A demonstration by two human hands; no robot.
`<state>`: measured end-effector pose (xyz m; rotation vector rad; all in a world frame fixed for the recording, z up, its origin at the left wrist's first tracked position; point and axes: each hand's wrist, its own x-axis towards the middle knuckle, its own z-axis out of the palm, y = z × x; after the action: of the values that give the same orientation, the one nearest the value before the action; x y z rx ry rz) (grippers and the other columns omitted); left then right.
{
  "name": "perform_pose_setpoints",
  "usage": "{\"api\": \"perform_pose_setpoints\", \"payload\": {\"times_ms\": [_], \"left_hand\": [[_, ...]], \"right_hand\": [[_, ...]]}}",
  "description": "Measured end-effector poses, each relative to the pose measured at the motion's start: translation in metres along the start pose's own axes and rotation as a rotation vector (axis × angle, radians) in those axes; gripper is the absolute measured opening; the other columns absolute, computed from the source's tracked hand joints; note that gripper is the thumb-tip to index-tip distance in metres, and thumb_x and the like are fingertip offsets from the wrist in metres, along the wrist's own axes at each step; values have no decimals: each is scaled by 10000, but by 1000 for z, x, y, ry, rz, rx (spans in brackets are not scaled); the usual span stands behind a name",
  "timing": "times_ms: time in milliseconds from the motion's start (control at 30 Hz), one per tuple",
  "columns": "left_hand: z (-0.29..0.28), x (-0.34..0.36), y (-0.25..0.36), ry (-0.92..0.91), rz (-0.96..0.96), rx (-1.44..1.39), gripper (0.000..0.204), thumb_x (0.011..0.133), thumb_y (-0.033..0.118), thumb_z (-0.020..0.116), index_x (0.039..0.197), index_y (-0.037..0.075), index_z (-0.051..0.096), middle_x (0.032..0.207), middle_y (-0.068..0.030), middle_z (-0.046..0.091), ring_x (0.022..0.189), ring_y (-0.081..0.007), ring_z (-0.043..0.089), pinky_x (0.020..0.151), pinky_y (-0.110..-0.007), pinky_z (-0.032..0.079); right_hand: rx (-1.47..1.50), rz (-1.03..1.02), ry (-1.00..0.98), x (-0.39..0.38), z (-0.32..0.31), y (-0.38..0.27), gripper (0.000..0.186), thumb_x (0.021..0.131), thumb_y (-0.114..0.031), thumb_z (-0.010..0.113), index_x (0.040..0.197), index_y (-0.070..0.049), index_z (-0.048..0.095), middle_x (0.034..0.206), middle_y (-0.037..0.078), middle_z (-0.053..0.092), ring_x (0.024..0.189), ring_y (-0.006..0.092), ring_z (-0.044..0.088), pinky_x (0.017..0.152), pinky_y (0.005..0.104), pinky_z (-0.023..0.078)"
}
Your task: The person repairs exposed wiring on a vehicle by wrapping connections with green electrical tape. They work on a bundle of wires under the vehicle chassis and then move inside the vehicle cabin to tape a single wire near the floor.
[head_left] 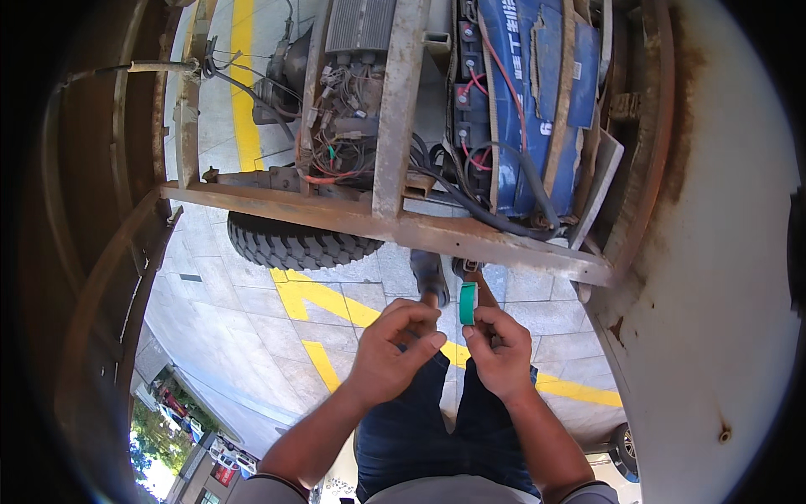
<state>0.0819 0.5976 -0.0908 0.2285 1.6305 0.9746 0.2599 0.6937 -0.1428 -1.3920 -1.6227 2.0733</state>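
Note:
In front of my body, a roll of green tape (468,304) stands on edge, pinched between the thumb and fingers of my right hand (505,351). Beside it, to the left, my left hand (388,354) is closed, its fingers curled and the thumb tip near the forefinger. Whatever it may hold is too small to tell. A gap separates the two hands. Both are nearer to me than the rusty metal frame (495,249), whose crossbar runs across the view.
Inside the frame lie a bundle of loose wires (340,151), a finned metal box (359,25), batteries with red leads (464,92) and a blue panel (512,101). A thick black cable (470,204) crosses there. Below the crossbar is a tyre (302,244); a pale panel (714,277) stands right.

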Motion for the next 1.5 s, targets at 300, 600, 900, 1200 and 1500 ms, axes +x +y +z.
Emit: {"api": "perform_pose_setpoints", "payload": {"times_ms": [300,600,900,1200,1500], "left_hand": [[44,-60,-64,-130,86,-196,236,954,91,745,1147,-11,656,1372,-134,547,1257,-209,602,1040,-345,519],[70,-155,-122,-140,271,387,247,813,35,799,959,51,602,1252,-161,555,1204,-293,598,1001,-378,471],[135,-219,-188,-237,321,521,282,792,42,838,920,40,586,1154,-146,586,1116,-331,625,958,-405,501],[255,-273,-241,-242,454,651,274,786,80,836,932,20,612,1141,-164,636,1058,-365,636,896,-445,520],[365,-309,-254,-462,553,887,275,770,103,841,896,22,610,1204,-181,628,1122,-395,609,942,-465,500]], "right_hand": [[-63,-291,7,-96,11,40,206,850,51,746,1042,-11,706,860,78,696,651,142,610,568,274,456],[-45,-166,75,-216,-23,83,445,814,12,795,1237,18,657,1132,102,660,847,135,599,676,262,468],[-56,-104,-109,-300,-63,142,456,818,-71,842,1243,-41,678,1121,94,706,940,184,679,675,295,492],[642,279,-33,-412,-133,224,484,922,-34,783,1346,51,565,1128,101,695,1024,136,667,863,280,555],[691,151,127,-502,-206,278,445,910,-46,800,1310,25,618,1105,79,669,1006,127,658,801,268,556]]}}
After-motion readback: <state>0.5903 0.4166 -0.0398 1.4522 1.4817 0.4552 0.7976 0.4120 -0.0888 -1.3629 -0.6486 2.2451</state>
